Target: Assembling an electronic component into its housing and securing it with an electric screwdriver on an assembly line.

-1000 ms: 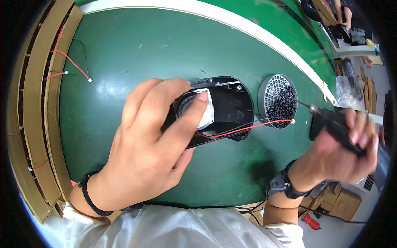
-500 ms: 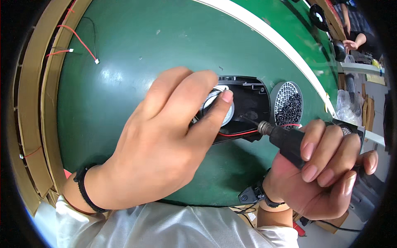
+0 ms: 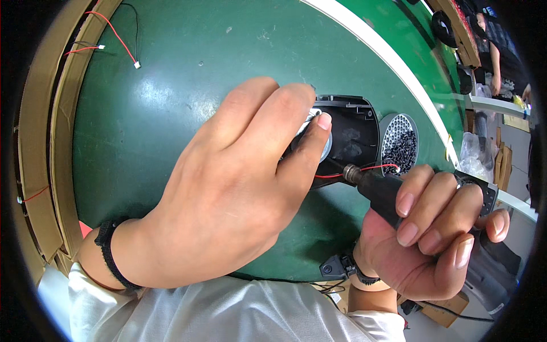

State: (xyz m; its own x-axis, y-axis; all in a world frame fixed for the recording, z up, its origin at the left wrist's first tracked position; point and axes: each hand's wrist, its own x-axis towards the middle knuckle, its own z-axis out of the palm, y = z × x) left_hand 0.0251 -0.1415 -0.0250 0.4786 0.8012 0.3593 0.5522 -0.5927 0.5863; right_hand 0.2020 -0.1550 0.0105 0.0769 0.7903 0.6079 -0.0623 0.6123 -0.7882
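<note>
A black plastic housing (image 3: 358, 128) lies hollow side up on the green table. Inside its left part sits a round silver part (image 3: 327, 147), perhaps a speaker, mostly hidden. My left hand (image 3: 231, 176) covers it, fingers curled over and thumb pressed on its right side. Closed around a black electric screwdriver (image 3: 377, 194) is my right hand (image 3: 424, 239). The driver's bit slants left into the housing, close to the round part; its very tip is hard to make out. A red wire (image 3: 373, 167) runs from the housing past the driver to a small white connector.
Just right of the housing stands a grey dish (image 3: 387, 130) with black screws (image 3: 403, 151). Cardboard partitions (image 3: 65, 131) line the left edge, with red and black wires (image 3: 122, 43) lying over them. A white strip (image 3: 393, 62) borders the table; another person (image 3: 496, 62) is at far right.
The screwdriver has shifted left, its bit nearer the round part. My left hand keeps its hold on the round part. The whole view has shifted slightly.
</note>
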